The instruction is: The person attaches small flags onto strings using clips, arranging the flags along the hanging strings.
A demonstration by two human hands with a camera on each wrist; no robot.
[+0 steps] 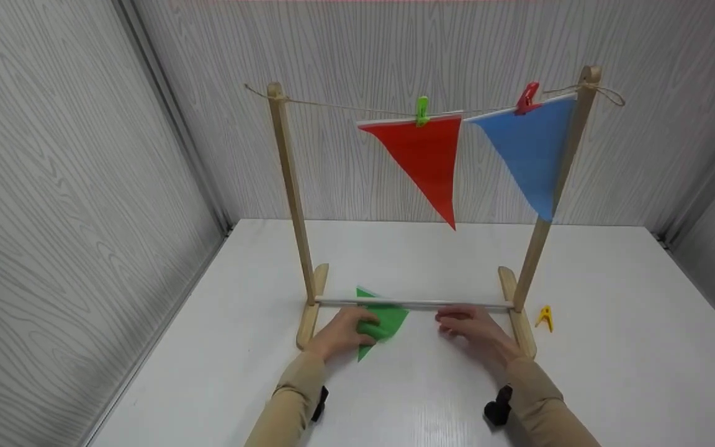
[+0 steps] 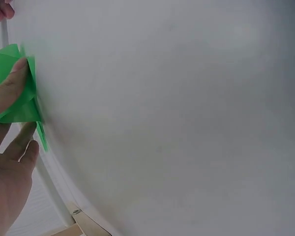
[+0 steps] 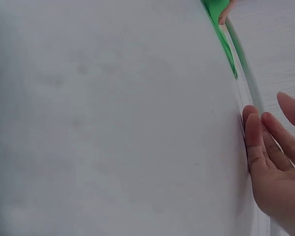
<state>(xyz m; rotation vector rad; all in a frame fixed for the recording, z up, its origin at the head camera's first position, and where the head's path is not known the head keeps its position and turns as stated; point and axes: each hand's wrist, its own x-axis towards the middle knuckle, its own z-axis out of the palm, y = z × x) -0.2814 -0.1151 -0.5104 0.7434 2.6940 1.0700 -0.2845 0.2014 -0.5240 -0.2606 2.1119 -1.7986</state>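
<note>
The left hand [image 1: 343, 334] pinches a green flag [image 1: 390, 320] that stretches away beneath the rod [image 1: 424, 303], left of the empty, relaxed right hand [image 1: 476, 328].

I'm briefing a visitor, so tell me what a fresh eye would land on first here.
The red pennant and blue pennant would probably catch the eye first, clipped to the string across the top of the wooden stand. Next comes the green pennant, low by the stand's crossbar, pinched in the left hand. A small yellow clip also draws notice on the white table, right of the stand.
</note>
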